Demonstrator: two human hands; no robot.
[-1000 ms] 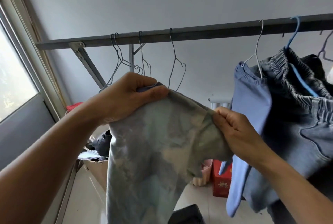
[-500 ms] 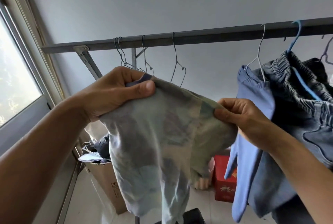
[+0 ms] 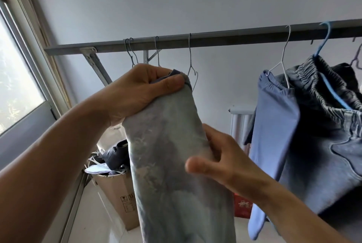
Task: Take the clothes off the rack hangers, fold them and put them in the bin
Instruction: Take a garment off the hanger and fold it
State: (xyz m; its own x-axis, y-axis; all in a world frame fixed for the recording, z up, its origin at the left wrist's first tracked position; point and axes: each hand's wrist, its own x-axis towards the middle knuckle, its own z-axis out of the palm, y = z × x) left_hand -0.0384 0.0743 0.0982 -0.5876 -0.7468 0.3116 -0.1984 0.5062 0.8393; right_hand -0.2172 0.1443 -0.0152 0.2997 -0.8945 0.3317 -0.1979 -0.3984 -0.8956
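box left of hanging pants

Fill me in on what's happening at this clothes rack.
A person holds a pale mottled garment up in front of the rack, off its hanger. The left hand grips its top edge, while the right hand, fingers loose, touches its right side. Several bare wire hangers hang on the rail. A blue garment and a dark grey garment hang on hangers to the right, not yet taken down.

Left hand, right hand, both forearms bare
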